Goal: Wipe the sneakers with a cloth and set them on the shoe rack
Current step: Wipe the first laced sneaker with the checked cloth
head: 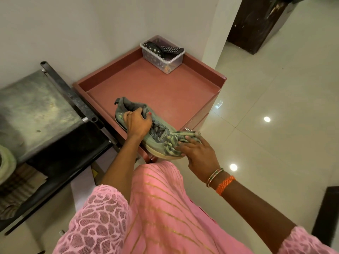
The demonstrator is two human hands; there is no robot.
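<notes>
Red tray-top surface (192, 77) steadies sneaker (157, 139): left hand (138, 123) grips collar, right hand (197, 150) flat, pressing striped cloth (174, 142) onto toe.

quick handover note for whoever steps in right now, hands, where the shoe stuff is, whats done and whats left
Left hand grips the grey-green sneaker at its collar, steadying it on the front rim of the reddish cabinet top.
Right hand presses the striped cloth flat on the toe.
Done: wiping of this sneaker is under way.
Left: finish wiping it, then set it on the dark metal shoe rack at left. No second sneaker is visible.
</notes>
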